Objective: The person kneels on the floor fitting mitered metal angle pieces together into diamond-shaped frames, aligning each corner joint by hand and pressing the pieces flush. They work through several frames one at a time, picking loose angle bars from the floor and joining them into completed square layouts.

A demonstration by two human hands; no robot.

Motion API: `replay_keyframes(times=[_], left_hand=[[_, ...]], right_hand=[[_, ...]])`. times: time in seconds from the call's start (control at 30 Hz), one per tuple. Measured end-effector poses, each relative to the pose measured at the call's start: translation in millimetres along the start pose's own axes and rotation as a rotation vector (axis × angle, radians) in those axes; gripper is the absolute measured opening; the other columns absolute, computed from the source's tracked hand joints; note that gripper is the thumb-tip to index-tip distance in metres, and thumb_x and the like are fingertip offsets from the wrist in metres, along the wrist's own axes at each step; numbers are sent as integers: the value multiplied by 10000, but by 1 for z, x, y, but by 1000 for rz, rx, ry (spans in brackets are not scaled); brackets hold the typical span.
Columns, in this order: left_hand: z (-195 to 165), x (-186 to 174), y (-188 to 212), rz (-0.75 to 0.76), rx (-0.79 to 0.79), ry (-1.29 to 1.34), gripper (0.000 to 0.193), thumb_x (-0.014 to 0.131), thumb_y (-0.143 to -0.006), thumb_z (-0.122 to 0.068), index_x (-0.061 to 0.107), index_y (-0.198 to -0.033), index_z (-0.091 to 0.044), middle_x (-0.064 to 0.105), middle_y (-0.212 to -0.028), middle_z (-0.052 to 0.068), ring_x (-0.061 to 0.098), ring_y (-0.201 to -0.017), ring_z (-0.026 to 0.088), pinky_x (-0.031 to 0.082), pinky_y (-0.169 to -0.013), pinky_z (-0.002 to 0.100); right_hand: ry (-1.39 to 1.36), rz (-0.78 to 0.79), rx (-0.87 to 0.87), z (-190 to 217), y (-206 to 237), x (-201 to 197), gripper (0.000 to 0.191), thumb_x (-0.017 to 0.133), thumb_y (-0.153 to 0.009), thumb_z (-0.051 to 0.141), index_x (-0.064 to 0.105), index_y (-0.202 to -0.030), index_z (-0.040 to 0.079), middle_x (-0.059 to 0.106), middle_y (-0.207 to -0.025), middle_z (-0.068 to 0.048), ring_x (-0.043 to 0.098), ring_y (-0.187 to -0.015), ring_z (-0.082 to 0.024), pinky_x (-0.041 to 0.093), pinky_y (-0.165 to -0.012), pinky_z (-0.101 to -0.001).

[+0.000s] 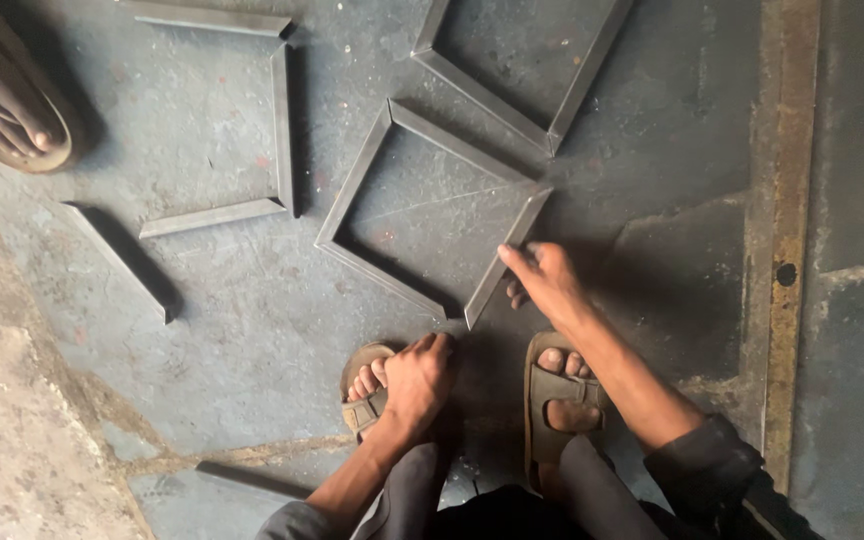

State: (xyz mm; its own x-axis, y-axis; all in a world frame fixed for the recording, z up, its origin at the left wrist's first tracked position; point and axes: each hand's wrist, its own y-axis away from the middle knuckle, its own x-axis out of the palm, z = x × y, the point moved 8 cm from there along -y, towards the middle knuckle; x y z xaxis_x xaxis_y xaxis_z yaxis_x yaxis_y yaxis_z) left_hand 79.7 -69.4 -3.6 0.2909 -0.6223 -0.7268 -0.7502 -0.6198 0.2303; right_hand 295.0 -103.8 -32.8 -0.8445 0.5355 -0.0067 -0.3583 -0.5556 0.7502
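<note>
Steel frame pieces on a grey floor, two hands low over them.

Square metal frame (422,210) lies flat on the stained floor (672,150), one corner pointing at the person's feet; right hand (542,280) rests its fingertips on the loose side bar (507,258) at the frame's right, pinching it lightly. Left hand (417,380) lies open and holds nothing, fingers draped over the left sandal (364,400). Right sandal (557,395) stands just beside it. Second frame (242,120) lies well to the left, third frame (532,80) above, single bar (117,262) apart at left. Another person's foot (7,90) occupies the top left corner.
</note>
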Motion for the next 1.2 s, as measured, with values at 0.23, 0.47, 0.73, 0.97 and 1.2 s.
replay_keyframes(times=[0.23,0.47,0.73,0.97,1.2], left_hand=[[20,8,2,9,-112,-41,152,683,-865,-227,642,-947,-106,689,-874,99,705,-760,342,529,-586,470],[12,4,-10,11,-128,11,366,713,-903,-448,668,-997,-97,702,-874,128,705,-703,368,542,-568,474],[1,-5,-14,-41,-73,-2,413,747,-866,-487,665,-960,-94,690,-831,113,704,-676,345,537,-535,453],[-3,-11,-16,-63,-71,13,356,737,-900,-445,659,-912,-98,675,-807,105,690,-663,336,529,-522,451],[-1,-8,-17,-70,-64,-21,367,718,-932,-435,627,-865,-86,663,-783,116,680,-654,342,525,-509,457]], right_hand=[[88,29,-54,12,-5,8,360,613,-1012,298,649,-985,-59,650,-755,-84,644,-553,-140,564,-455,-313],[108,67,10,6,-2,6,329,604,-996,296,645,-984,-30,671,-741,-82,672,-543,-149,568,-462,-315],[353,62,92,-12,-2,-9,470,578,-1026,387,643,-830,-36,625,-610,-83,583,-423,-167,449,-387,-319],[332,10,20,1,-1,-6,401,642,-967,379,668,-883,-12,620,-622,-60,596,-434,-144,476,-392,-300],[351,-2,31,12,-5,1,446,634,-967,403,656,-855,-28,640,-615,-75,605,-428,-155,474,-389,-300]])
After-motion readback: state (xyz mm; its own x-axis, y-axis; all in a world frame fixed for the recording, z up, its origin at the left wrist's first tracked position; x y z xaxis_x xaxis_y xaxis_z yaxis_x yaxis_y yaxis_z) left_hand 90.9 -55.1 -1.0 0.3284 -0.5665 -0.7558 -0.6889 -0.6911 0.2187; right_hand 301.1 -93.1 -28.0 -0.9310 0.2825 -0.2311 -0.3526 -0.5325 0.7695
